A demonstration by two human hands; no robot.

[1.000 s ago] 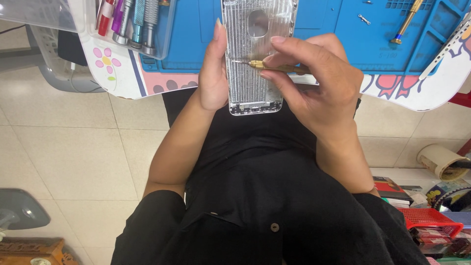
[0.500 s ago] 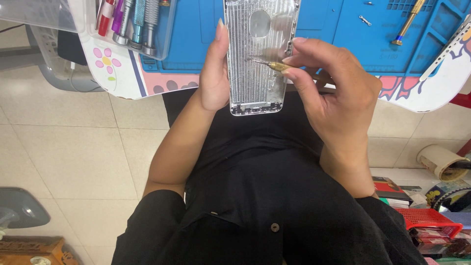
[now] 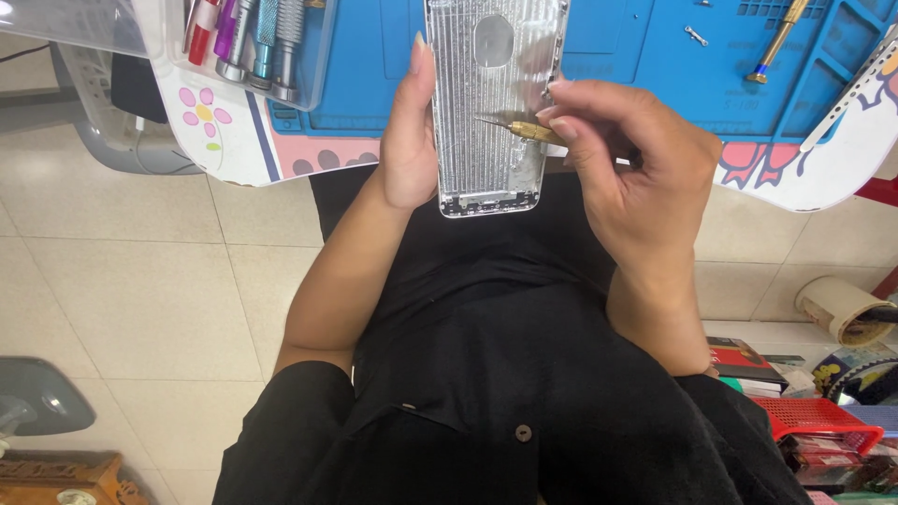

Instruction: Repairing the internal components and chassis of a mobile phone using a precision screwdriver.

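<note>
**Two hands on a bare phone housing**

In the head view, the left hand grasps a silver phone housing by its left long edge, the palm cupped against the side and the fingertips running up along the rim. The housing stands upright between the two hands, inner face toward the camera, with an oval cut-out in its upper part and its lower end hanging past the table edge, above the person's black-clad lap.

The right hand is just to the right of the housing and pinches a small brass-coloured screwdriver between thumb and fingertips. The tool lies nearly level, its thin tip pointing left and resting on the inner face of the housing near the middle.

Beyond both hands lies a blue work mat on a white table with pink prints. Up and to the left of the left hand, a clear tray holds several screwdriver handles in red, purple, silver and blue. Up and to the right of the right hand, another brass screwdriver lies on the mat. Far below the right hand, on the tiled floor, stands a red basket
</note>
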